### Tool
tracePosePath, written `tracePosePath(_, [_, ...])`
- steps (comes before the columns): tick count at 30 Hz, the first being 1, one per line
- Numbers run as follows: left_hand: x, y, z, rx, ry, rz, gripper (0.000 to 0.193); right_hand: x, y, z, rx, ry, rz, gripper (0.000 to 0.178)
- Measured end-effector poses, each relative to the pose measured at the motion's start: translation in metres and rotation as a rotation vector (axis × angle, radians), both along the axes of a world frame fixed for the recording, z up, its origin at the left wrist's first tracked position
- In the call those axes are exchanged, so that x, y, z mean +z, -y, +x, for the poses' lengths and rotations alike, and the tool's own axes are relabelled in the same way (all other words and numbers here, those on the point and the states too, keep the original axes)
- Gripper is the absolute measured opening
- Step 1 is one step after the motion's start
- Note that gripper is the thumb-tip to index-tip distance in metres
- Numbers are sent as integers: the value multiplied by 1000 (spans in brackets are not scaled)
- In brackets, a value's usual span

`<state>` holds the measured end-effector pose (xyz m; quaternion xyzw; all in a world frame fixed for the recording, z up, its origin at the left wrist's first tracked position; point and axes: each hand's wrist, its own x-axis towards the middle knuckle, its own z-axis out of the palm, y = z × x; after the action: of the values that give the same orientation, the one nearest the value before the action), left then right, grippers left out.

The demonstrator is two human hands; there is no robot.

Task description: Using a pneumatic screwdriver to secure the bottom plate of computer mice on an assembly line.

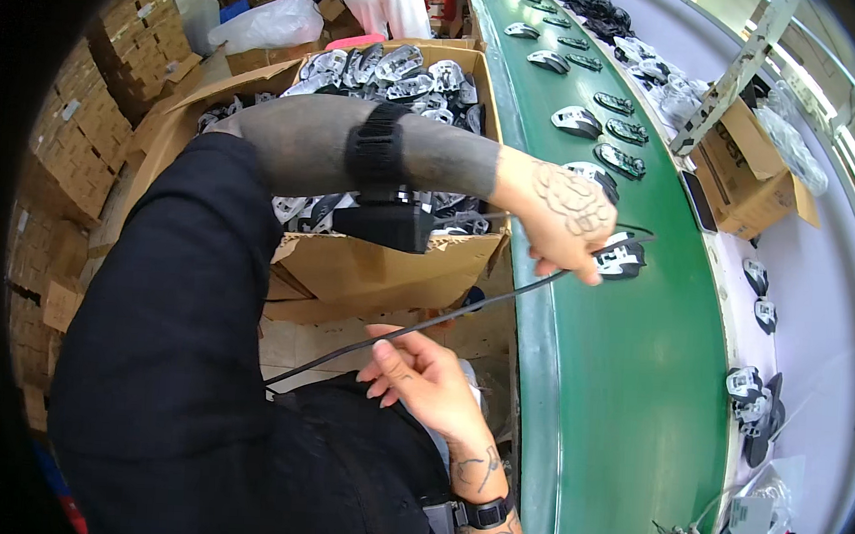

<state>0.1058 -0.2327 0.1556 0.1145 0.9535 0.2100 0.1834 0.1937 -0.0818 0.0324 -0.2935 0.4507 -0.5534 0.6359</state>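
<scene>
My left hand [567,216] pinches the black cable [464,310] over the green belt [633,403], right hand [431,383] loosely uncurled left of the belt beside the cable's run; seemingly partway: cable lifted, setting-down left.

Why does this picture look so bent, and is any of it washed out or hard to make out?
In the head view, the fisheye lens bows the long green conveyor belt and leaves dark corners; bright light washes out the upper right; far black-and-white plastic shells show little detail; the thin black cable stands out clearly below the left hand.
</scene>
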Motion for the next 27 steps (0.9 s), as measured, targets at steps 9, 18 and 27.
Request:
tracePosePath(9, [-25, 9, -61, -26, -422, 12, 43, 1, 6, 1, -134, 105, -171, 25])
tracePosePath(18, [3, 0, -75, 23, -454, 91, 47, -2, 15, -2, -520, 19, -112, 20])
tracePosePath(27, [34, -2, -41, -70, -306, 26, 40, -10, -8, -8, -199, -142, -131, 18])
